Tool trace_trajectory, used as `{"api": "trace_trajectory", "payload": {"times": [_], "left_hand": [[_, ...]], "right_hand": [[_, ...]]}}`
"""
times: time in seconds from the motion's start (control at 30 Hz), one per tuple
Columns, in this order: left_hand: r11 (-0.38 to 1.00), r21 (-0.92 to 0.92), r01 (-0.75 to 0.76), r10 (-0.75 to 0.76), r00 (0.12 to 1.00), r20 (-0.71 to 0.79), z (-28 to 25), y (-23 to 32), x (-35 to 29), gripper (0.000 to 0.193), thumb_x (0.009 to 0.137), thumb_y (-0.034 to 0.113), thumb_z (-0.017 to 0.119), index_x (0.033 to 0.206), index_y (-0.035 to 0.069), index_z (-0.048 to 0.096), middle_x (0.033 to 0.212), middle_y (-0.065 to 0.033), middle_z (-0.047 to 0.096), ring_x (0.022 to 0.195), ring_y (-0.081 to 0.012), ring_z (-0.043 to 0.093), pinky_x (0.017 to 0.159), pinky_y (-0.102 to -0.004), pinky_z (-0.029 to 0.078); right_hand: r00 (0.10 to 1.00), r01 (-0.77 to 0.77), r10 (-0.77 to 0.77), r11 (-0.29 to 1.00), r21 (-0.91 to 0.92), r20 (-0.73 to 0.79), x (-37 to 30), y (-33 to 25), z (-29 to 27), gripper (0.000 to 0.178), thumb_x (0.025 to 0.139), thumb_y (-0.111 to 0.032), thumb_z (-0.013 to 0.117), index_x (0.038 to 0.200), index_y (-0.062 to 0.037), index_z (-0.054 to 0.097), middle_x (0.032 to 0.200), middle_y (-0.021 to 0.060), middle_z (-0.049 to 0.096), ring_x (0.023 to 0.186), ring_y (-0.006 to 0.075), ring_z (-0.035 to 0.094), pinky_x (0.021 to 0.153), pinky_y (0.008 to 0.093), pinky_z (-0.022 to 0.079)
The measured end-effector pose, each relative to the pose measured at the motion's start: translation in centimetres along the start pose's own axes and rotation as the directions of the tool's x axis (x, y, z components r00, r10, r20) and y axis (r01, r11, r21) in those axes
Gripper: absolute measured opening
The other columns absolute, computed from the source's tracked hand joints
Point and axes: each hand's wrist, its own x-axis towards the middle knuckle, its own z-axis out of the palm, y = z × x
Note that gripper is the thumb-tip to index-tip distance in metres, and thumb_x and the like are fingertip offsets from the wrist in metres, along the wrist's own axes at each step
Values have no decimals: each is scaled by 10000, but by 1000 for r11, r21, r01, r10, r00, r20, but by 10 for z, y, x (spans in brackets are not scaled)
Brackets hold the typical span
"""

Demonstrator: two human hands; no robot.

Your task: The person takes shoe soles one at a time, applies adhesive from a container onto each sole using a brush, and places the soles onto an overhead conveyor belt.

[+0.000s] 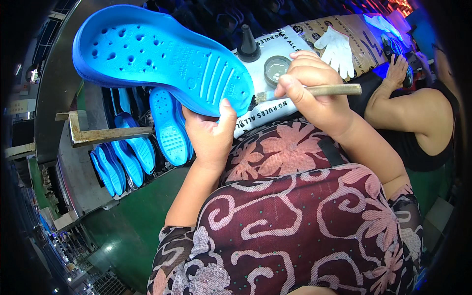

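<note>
My left hand (pixel 210 132) grips a bright blue shoe sole (pixel 162 56) by its heel end. The sole is tilted, its holed and ribbed face toward me and its toe end at the upper left. Between the fingers of my right hand (pixel 314 86) is a flat brush (pixel 339 90). Its dark bristle tip meets the rim of the heel; whether it presses there I cannot tell. Just beyond my right fingers stands a small round cup (pixel 267 67) with clear, greyish liquid. A black cone-shaped piece (pixel 248 46) stands upright beside it.
More blue soles (pixel 169 125) rest at the left, near a rusty metal bracket (pixel 98 135). A white glove (pixel 337 51) lies on printed brown cardboard (pixel 356 37) at the far right. Close on my right sits another person (pixel 413 108), one hand over the worktable.
</note>
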Motion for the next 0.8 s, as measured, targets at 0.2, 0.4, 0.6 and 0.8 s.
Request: {"api": "trace_trajectory", "payload": {"times": [0.2,0.4,0.6,0.8], "left_hand": [[999,-39,-29,29,1000,-9,4,-1,-3,487,786,51,643,1175,-35,363,1128,-166,523,1009,-224,566,906,-340,436],[988,51,-145,145,989,-13,1,-11,-6,485,766,38,650,1155,-33,371,1074,-147,528,935,-213,588,846,-323,470],[978,37,-208,207,978,7,5,-13,-3,485,727,6,661,1135,-39,402,1060,-145,528,920,-206,582,788,-309,485],[939,43,-341,343,938,-53,9,-14,-2,394,713,-18,658,1059,-42,470,976,-137,577,846,-204,602,749,-305,487]], "right_hand": [[1000,-18,18,999,-35,-4,-10,10,6,274,827,-178,629,592,-40,594,559,54,562,558,230,532,595,337,403],[934,-352,357,929,116,-29,-8,2,-2,319,885,-233,594,648,-26,647,603,69,621,586,184,581,613,310,447],[999,29,-31,997,-70,-32,-2,4,9,281,830,-221,647,612,-45,631,585,54,611,555,203,562,597,313,407],[998,57,-57,998,10,5,-4,1,12,261,818,-183,650,594,-55,617,565,40,593,508,208,517,592,313,386]]}}
